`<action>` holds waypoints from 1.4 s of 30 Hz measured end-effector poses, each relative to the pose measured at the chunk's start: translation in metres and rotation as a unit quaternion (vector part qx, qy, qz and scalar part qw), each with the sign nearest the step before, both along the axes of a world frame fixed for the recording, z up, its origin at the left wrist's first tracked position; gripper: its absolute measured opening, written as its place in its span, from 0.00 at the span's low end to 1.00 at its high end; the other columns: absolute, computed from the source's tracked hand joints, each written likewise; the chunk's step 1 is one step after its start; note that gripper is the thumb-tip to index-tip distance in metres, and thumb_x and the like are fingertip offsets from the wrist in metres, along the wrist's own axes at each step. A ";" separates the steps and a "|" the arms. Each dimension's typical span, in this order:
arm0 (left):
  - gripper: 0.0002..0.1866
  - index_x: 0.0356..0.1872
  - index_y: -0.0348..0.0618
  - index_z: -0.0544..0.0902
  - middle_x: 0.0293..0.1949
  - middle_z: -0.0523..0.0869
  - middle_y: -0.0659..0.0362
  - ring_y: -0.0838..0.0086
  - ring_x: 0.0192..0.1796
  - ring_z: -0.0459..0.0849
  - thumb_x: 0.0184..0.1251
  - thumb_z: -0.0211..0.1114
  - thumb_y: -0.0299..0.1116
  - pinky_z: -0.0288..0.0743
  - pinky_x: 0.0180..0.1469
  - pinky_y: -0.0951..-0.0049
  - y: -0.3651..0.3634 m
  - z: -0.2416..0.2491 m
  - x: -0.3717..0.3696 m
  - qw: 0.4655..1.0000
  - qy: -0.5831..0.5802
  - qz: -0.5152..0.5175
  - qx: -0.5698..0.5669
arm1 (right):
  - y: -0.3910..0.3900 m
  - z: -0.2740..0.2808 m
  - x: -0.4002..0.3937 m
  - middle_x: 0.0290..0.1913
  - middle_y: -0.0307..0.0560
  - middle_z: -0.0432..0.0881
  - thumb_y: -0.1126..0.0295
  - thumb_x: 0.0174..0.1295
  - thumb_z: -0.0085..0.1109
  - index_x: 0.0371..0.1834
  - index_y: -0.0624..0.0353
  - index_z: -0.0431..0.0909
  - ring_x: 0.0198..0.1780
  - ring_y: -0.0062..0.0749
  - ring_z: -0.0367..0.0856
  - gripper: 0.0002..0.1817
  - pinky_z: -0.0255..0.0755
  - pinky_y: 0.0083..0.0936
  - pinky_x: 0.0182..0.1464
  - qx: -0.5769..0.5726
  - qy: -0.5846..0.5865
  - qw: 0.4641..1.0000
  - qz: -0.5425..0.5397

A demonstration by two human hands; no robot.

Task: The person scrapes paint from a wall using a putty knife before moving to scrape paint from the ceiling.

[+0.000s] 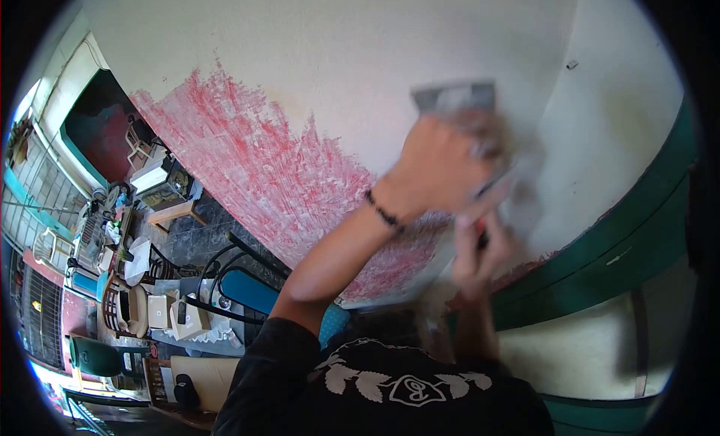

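My left hand (442, 162), with a dark beaded bracelet at its wrist, is wrapped round a wide flat scraper (455, 97) whose blade lies at the wall (352, 46). Just below and to the right, my right hand (482, 256) is closed round a second tool (491, 203), blurred by motion, with a bit of red at its handle. The two tools are close together, and my left hand partly hides where they meet. Red, scraped-looking patches (255, 166) cover the lower left of the wall, while pale coating covers the part above.
A green curved band (600, 248) runs along the right. A blue-seated chair (247, 290) stands below the wall. Farther left are a wooden bench (176, 213), a glass tank (166, 192), a cluttered table, open boxes (187, 321) and a cushioned seat (206, 380).
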State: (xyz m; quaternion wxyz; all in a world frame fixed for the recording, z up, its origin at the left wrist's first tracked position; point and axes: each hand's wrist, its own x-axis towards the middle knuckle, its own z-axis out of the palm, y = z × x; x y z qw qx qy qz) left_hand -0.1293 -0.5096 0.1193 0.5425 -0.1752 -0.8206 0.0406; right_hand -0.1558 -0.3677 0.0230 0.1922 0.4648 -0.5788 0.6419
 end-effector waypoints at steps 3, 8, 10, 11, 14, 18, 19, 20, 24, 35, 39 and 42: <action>0.12 0.22 0.50 0.88 0.36 0.92 0.60 0.61 0.47 0.92 0.55 0.69 0.46 0.87 0.47 0.66 -0.006 -0.048 0.013 0.998 -0.045 -0.035 -0.016 | -0.001 -0.058 0.026 0.26 0.48 0.81 0.69 0.67 0.61 0.50 0.72 0.82 0.25 0.28 0.80 0.15 0.72 0.26 0.29 0.023 -0.073 0.997 0.010; 0.12 0.21 0.50 0.87 0.33 0.90 0.60 0.61 0.42 0.91 0.53 0.70 0.46 0.83 0.37 0.66 -0.009 0.006 -0.002 0.999 0.033 -0.008 -0.020 | 0.004 0.021 0.004 0.21 0.42 0.76 0.66 0.66 0.60 0.47 0.71 0.83 0.21 0.23 0.73 0.16 0.62 0.26 0.24 0.038 -0.029 0.999 -0.003; 0.12 0.20 0.51 0.86 0.30 0.88 0.60 0.61 0.38 0.89 0.53 0.70 0.45 0.78 0.31 0.64 -0.005 0.040 -0.012 0.998 0.053 -0.029 -0.019 | -0.001 0.049 -0.004 0.19 0.39 0.73 0.67 0.66 0.59 0.44 0.70 0.82 0.21 0.18 0.68 0.14 0.56 0.25 0.23 -0.012 -0.067 0.998 -0.001; 0.12 0.20 0.51 0.86 0.30 0.88 0.61 0.61 0.37 0.89 0.53 0.70 0.46 0.78 0.31 0.63 -0.003 0.050 -0.013 0.999 0.043 -0.024 -0.020 | -0.004 0.056 -0.009 0.19 0.39 0.72 0.67 0.66 0.59 0.44 0.70 0.82 0.21 0.18 0.68 0.14 0.56 0.24 0.24 -0.032 -0.069 0.997 0.006; 0.11 0.20 0.52 0.87 0.30 0.88 0.63 0.62 0.39 0.90 0.52 0.71 0.46 0.81 0.35 0.65 -0.006 0.043 -0.005 0.999 0.020 -0.003 -0.032 | -0.006 0.041 0.001 0.19 0.42 0.73 0.68 0.67 0.58 0.41 0.69 0.81 0.21 0.23 0.71 0.12 0.60 0.26 0.25 -0.012 -0.063 0.998 0.017; 0.09 0.24 0.53 0.90 0.33 0.91 0.64 0.64 0.45 0.92 0.50 0.71 0.44 0.87 0.44 0.66 -0.017 -0.029 0.027 0.999 -0.046 -0.029 0.003 | -0.013 -0.043 0.022 0.20 0.45 0.75 0.69 0.67 0.57 0.38 0.69 0.80 0.21 0.30 0.75 0.11 0.66 0.29 0.26 -0.010 0.004 0.999 0.046; 0.10 0.24 0.52 0.90 0.33 0.91 0.63 0.64 0.45 0.92 0.50 0.71 0.45 0.87 0.44 0.67 -0.016 -0.030 0.027 0.999 -0.028 -0.032 -0.005 | -0.015 -0.050 0.026 0.20 0.45 0.75 0.69 0.67 0.57 0.39 0.71 0.80 0.21 0.29 0.75 0.12 0.66 0.28 0.27 -0.011 -0.007 0.999 0.051; 0.10 0.24 0.52 0.89 0.34 0.90 0.63 0.65 0.46 0.92 0.50 0.70 0.45 0.86 0.44 0.68 -0.017 -0.030 0.027 0.999 -0.013 -0.036 -0.014 | -0.017 -0.041 0.018 0.20 0.45 0.75 0.69 0.66 0.58 0.41 0.73 0.81 0.21 0.27 0.75 0.13 0.66 0.28 0.26 -0.016 -0.006 0.999 0.052; 0.06 0.23 0.47 0.88 0.29 0.89 0.59 0.61 0.41 0.92 0.48 0.72 0.37 0.87 0.43 0.65 -0.016 0.034 0.013 0.994 0.109 -0.012 -0.002 | -0.007 0.048 -0.002 0.20 0.43 0.74 0.69 0.65 0.59 0.47 0.75 0.82 0.22 0.21 0.72 0.17 0.64 0.25 0.25 0.014 -0.012 0.998 0.066; 0.10 0.32 0.50 0.92 0.42 0.92 0.57 0.62 0.55 0.90 0.53 0.73 0.41 0.86 0.54 0.62 -0.016 -0.121 0.023 0.996 -0.085 -0.005 -0.015 | -0.022 -0.129 0.018 0.20 0.44 0.74 0.73 0.61 0.67 0.23 0.58 0.71 0.21 0.28 0.73 0.13 0.65 0.26 0.25 -0.009 -0.031 0.999 -0.042; 0.07 0.26 0.46 0.88 0.38 0.91 0.57 0.63 0.44 0.91 0.55 0.75 0.36 0.86 0.49 0.59 0.010 -0.275 0.010 0.954 -0.254 -0.147 0.051 | 0.036 -0.297 0.053 0.32 0.51 0.83 0.71 0.62 0.70 0.46 0.63 0.80 0.33 0.41 0.87 0.13 0.78 0.36 0.36 0.171 -0.211 0.959 -0.087; 0.08 0.27 0.44 0.87 0.36 0.90 0.55 0.62 0.41 0.91 0.56 0.74 0.35 0.85 0.44 0.60 0.036 -0.312 0.013 0.916 -0.310 -0.201 0.154 | 0.077 -0.324 0.073 0.41 0.57 0.88 0.71 0.62 0.71 0.61 0.68 0.79 0.41 0.47 0.90 0.24 0.82 0.39 0.44 0.194 -0.153 0.953 -0.175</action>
